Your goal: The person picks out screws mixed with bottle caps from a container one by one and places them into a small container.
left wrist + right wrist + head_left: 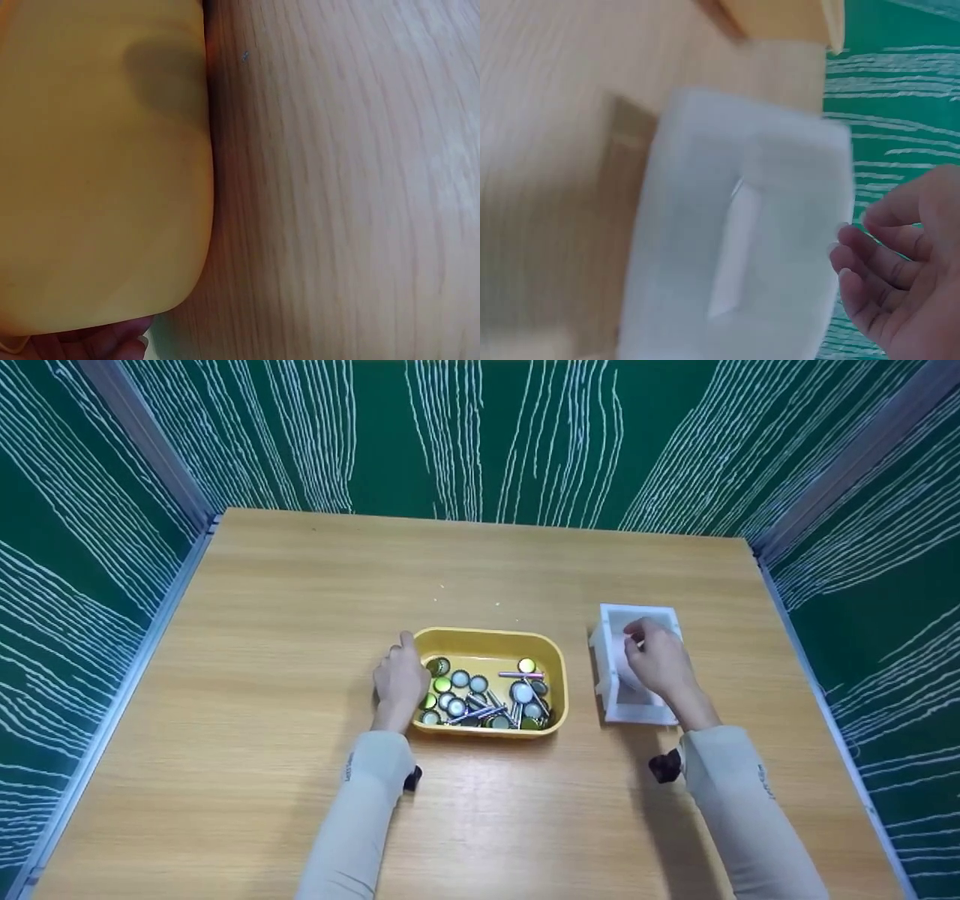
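Recording booth, green patterned walls [480, 435], wooden table [300, 607]

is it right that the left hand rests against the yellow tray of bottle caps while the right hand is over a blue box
Not quite: the box is white, not blue. The head view shows the right hand over a white box, and the right wrist view shows the same white walls. The rest holds: the left hand rests against the left end of the yellow tray of bottle caps.

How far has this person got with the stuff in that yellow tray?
Hardly started, it seems. The yellow tray is full of bottle caps and pens. The left hand rests against the tray's side; the right hand hovers over the white box, holding nothing visible. Nearly everything remains.
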Tool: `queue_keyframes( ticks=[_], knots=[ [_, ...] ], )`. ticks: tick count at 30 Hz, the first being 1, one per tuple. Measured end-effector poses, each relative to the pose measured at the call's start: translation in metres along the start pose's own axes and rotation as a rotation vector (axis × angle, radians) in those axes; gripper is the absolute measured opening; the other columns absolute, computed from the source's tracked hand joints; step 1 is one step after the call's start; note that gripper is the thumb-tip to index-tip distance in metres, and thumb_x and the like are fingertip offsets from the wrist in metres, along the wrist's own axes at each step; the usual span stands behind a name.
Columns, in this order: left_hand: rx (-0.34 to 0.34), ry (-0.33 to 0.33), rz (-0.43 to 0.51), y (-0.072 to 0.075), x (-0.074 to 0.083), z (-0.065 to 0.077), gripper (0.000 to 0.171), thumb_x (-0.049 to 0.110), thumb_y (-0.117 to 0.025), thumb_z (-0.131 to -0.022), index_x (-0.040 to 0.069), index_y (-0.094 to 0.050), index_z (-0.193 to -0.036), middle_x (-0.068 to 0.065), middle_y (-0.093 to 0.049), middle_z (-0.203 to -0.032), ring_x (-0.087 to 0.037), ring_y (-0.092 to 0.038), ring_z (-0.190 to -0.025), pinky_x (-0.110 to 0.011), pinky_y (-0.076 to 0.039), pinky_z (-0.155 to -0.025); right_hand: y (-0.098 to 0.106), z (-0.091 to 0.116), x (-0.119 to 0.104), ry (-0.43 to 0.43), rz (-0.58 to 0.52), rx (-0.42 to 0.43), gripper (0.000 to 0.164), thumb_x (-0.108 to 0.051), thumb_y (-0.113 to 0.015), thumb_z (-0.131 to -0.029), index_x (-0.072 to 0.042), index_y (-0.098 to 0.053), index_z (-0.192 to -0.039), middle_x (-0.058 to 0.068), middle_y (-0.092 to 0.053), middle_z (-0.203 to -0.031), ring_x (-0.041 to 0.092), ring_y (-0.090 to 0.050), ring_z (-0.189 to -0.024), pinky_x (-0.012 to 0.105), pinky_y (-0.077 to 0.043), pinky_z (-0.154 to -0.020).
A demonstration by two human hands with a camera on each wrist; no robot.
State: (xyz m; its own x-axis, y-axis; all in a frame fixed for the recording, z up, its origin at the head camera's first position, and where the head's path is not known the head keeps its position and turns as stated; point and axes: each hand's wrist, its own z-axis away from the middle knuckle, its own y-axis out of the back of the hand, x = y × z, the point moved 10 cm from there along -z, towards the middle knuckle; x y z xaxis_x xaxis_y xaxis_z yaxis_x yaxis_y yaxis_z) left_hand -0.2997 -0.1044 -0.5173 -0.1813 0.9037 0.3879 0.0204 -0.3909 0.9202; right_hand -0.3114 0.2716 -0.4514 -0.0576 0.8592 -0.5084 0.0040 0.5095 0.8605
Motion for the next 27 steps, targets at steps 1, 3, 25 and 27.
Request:
queue_keyframes(
  ticks=[1,3,25,27],
  knots=[
    [0.004,0.0,0.0,0.0,0.0,0.0,0.049,0.009,-0.058,-0.089,0.002,-0.042,-0.135,-0.02,-0.067,-0.103,-0.038,-0.069,-0.088,-0.046,-0.059,-0.072,0.002,-0.001,-0.005,0.013,-0.017,0.023,0.03,-0.011,-0.047,-0.097,0.006,-0.059,-0.118,0.026,-0.065,-0.108,0.038,-0.063,-0.093,0.049,-0.051,-0.079],
    [0.012,0.002,0.0,0.001,0.001,0.001,0.047,0.008,-0.057,-0.088,0.002,-0.043,-0.132,-0.02,-0.068,-0.102,-0.038,-0.069,-0.087,-0.047,-0.059,-0.071,0.003,-0.002,-0.015,0.04,-0.042,0.049,0.028,-0.01,-0.048,-0.096,0.006,-0.06,-0.116,0.025,-0.066,-0.106,0.037,-0.063,-0.091,0.048,-0.051,-0.079],
    [0.03,-0.007,0.009,0.002,0.001,0.001,0.045,0.009,-0.059,-0.087,0.002,-0.045,-0.129,-0.021,-0.068,-0.103,-0.04,-0.069,-0.089,-0.049,-0.059,-0.073,-0.098,0.024,-0.139,0.384,0.011,-0.223,0.023,-0.016,-0.064,-0.092,-0.001,-0.065,-0.108,0.015,-0.07,-0.099,0.028,-0.067,-0.089,0.04,-0.058,-0.08],
    [0.035,-0.008,0.009,0.002,0.001,0.001,0.045,0.009,-0.06,-0.087,0.002,-0.045,-0.128,-0.021,-0.068,-0.102,-0.04,-0.069,-0.089,-0.049,-0.059,-0.073,-0.11,0.029,-0.144,0.412,0.02,-0.239,0.02,-0.018,-0.064,-0.093,-0.001,-0.067,-0.105,0.013,-0.07,-0.094,0.027,-0.067,-0.084,0.04,-0.058,-0.076]
  ],
)
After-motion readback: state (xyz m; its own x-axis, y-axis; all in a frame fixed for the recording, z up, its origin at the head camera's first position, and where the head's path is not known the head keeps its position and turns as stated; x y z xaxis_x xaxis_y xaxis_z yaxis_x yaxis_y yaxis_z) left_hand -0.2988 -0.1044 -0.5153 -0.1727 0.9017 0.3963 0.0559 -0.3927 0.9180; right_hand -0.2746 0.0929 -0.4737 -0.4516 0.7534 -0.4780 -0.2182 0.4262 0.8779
